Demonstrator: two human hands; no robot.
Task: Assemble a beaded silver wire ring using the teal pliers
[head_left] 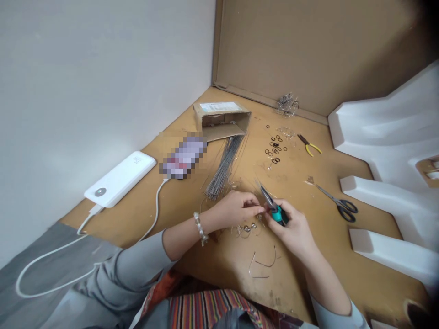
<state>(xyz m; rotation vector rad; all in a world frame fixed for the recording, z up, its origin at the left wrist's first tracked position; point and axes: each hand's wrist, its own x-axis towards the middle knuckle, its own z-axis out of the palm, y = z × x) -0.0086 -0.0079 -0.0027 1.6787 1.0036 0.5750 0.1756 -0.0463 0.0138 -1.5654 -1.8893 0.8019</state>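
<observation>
My right hand is closed round a pair of needle-nose pliers with teal handles, their jaws pointing up and away from me. Beside it, my left hand pinches what looks like a thin wire, mostly hidden by the fingers. The two hands almost touch. Just below them lie several wire loops with shiny round beads. A bundle of straight grey wires rests beyond my left hand. Closer to me are a few bent wire pieces.
An open cardboard box stands at the back, near a phone and a white power bank with cables. Dark rings, yellow-handled pliers, scissors and a wire tangle lie rightward. White foam borders the right.
</observation>
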